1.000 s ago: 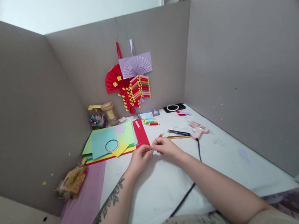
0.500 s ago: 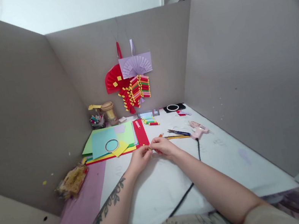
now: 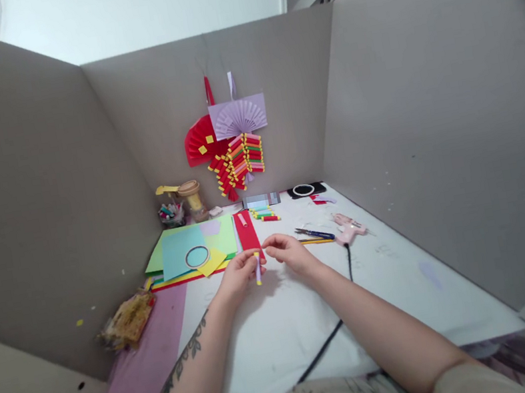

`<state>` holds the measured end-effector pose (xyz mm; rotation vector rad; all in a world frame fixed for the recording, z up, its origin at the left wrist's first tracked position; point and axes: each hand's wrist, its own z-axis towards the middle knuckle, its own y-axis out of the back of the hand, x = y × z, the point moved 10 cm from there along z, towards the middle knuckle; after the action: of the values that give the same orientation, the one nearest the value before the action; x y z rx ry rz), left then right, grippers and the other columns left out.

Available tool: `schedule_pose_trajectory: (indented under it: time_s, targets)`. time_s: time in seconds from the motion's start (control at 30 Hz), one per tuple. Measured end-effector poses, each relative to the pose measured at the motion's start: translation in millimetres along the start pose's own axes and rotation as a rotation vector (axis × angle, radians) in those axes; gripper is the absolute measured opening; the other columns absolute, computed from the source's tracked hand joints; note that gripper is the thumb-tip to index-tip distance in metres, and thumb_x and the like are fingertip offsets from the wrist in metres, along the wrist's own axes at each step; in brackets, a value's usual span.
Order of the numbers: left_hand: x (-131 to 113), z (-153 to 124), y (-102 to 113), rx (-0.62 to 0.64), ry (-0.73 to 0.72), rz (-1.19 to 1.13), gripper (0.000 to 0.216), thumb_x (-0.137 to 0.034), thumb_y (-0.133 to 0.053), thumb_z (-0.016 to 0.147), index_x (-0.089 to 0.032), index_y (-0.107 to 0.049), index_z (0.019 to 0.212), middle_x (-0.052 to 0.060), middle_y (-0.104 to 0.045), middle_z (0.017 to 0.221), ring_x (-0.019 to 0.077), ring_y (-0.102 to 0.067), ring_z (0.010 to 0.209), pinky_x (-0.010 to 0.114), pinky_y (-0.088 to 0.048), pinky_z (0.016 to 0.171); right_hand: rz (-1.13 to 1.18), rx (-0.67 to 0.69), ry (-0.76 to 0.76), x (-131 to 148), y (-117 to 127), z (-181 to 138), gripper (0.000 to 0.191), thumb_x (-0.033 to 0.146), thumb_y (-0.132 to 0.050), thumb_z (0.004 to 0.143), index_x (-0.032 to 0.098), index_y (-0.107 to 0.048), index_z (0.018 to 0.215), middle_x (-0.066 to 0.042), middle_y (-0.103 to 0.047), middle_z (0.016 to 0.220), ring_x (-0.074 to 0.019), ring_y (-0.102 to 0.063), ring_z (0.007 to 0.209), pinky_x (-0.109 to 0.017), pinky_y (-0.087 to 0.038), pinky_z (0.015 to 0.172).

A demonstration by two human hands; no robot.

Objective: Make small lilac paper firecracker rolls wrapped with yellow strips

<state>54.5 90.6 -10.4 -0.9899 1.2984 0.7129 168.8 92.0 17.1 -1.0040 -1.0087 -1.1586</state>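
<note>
My left hand [image 3: 235, 274] pinches a small rolled paper tube [image 3: 257, 268], lilac with yellow ends, which hangs down from its fingertips above the white table sheet [image 3: 286, 328]. My right hand [image 3: 289, 253] is just right of it, fingers curled together close to the tube's top; what it holds, if anything, is hidden. Both hands hover at the near end of a red paper strip [image 3: 247, 233].
A stack of coloured paper [image 3: 185, 251] with a tape ring [image 3: 196, 256] lies at the left. Scissors [image 3: 314, 234], a pencil and a pink glue gun [image 3: 348, 227] with black cord lie at the right. Finished paper tubes [image 3: 263, 213] and hanging fan decorations [image 3: 232, 141] are at the back. Grey cardboard walls enclose the table.
The hands have risen slightly and parted. The paper tube, earlier hidden between the fingers, now hangs visibly from my left hand.
</note>
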Motion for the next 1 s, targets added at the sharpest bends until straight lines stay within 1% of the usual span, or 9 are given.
schedule_pose_trajectory:
  time_s: [0.1, 0.23, 0.4, 0.57, 0.7, 0.77, 0.9, 1.0]
  targets:
    - [0.4, -2.9, -2.5, 0.000, 0.040, -0.038, 0.037, -0.039, -0.069, 0.068, -0.015, -0.056, 0.092, 0.004, -0.065, 0.081, 0.0106, -0.058, 0.061, 0.021, -0.042, 0.057, -0.120, 0.043, 0.052, 7.1, -2.7, -2.5, 0.015, 0.032, -0.064, 0.071, 0.019, -0.063, 0.080, 0.000, -0.060, 0.073, -0.0123, -0.052, 0.065, -0.024, -0.039, 0.059]
    - [-1.4, -3.9, -4.7, 0.007, 0.025, 0.009, 0.035, -0.041, -0.070, 0.067, -0.013, -0.058, 0.084, 0.004, -0.063, 0.074, 0.0094, -0.055, 0.058, 0.020, -0.040, 0.054, -0.246, 0.091, 0.118, 14.0, -7.3, -4.3, 0.013, 0.031, -0.062, 0.074, 0.018, -0.063, 0.077, -0.002, -0.059, 0.075, -0.0154, -0.054, 0.074, -0.027, -0.042, 0.068]
    - [1.6, -4.3, -6.0, 0.024, 0.047, 0.010, 0.032, -0.039, -0.069, 0.068, -0.012, -0.061, 0.082, 0.004, -0.064, 0.077, 0.0076, -0.053, 0.057, 0.021, -0.042, 0.058, -0.320, 0.141, 0.167, 22.6, -12.8, -8.1, 0.011, 0.028, -0.058, 0.077, 0.018, -0.061, 0.074, -0.002, -0.056, 0.077, -0.0147, -0.053, 0.076, -0.026, -0.041, 0.069]
    - [5.6, -3.0, -3.8, 0.027, 0.059, 0.010, 0.032, -0.040, -0.072, 0.065, -0.012, -0.062, 0.078, 0.002, -0.062, 0.071, 0.0082, -0.053, 0.056, 0.021, -0.040, 0.056, -0.407, 0.205, 0.185, 27.5, -22.3, -13.0, 0.011, 0.023, -0.055, 0.079, 0.018, -0.058, 0.070, -0.002, -0.054, 0.079, -0.0141, -0.052, 0.076, -0.025, -0.040, 0.067]
    - [9.7, -2.4, -2.1, 0.021, 0.071, 0.011, 0.033, -0.041, -0.072, 0.065, -0.011, -0.062, 0.077, 0.003, -0.061, 0.071, 0.0084, -0.053, 0.056, 0.020, -0.040, 0.055, -0.468, 0.211, 0.215, 30.2, -26.7, -14.9, 0.010, 0.020, -0.052, 0.080, 0.018, -0.054, 0.071, -0.002, -0.052, 0.079, -0.0135, -0.050, 0.075, -0.026, -0.040, 0.067]
    - [9.2, -2.6, -3.0, 0.022, 0.071, 0.011, 0.033, -0.041, -0.072, 0.065, -0.012, -0.062, 0.076, 0.002, -0.061, 0.070, 0.0083, -0.052, 0.056, 0.020, -0.039, 0.054, -0.502, 0.204, 0.252, 31.8, -28.9, -16.0, 0.010, 0.018, -0.050, 0.080, 0.019, -0.052, 0.070, -0.002, -0.051, 0.080, -0.0139, -0.049, 0.075, -0.026, -0.039, 0.068]
    - [6.4, -3.8, -5.4, 0.032, 0.085, 0.017, 0.033, -0.043, -0.072, 0.065, -0.012, -0.061, 0.072, 0.000, -0.058, 0.063, 0.0077, -0.050, 0.053, 0.019, -0.037, 0.053, -0.558, 0.182, 0.338, 33.2, -32.7, -18.2, 0.011, 0.015, -0.043, 0.081, 0.020, -0.046, 0.072, -0.002, -0.049, 0.083, -0.0148, -0.047, 0.078, -0.028, -0.039, 0.074]
    - [4.1, -4.2, -2.7, 0.020, 0.094, 0.017, 0.036, -0.047, -0.068, 0.068, -0.013, -0.063, 0.078, 0.003, -0.063, 0.071, 0.0105, -0.055, 0.059, 0.022, -0.042, 0.058, -0.585, 0.144, 0.368, 30.8, -30.8, -17.5, 0.011, 0.015, -0.039, 0.083, 0.021, -0.043, 0.075, -0.003, -0.047, 0.085, -0.0158, -0.046, 0.081, -0.030, -0.039, 0.076]
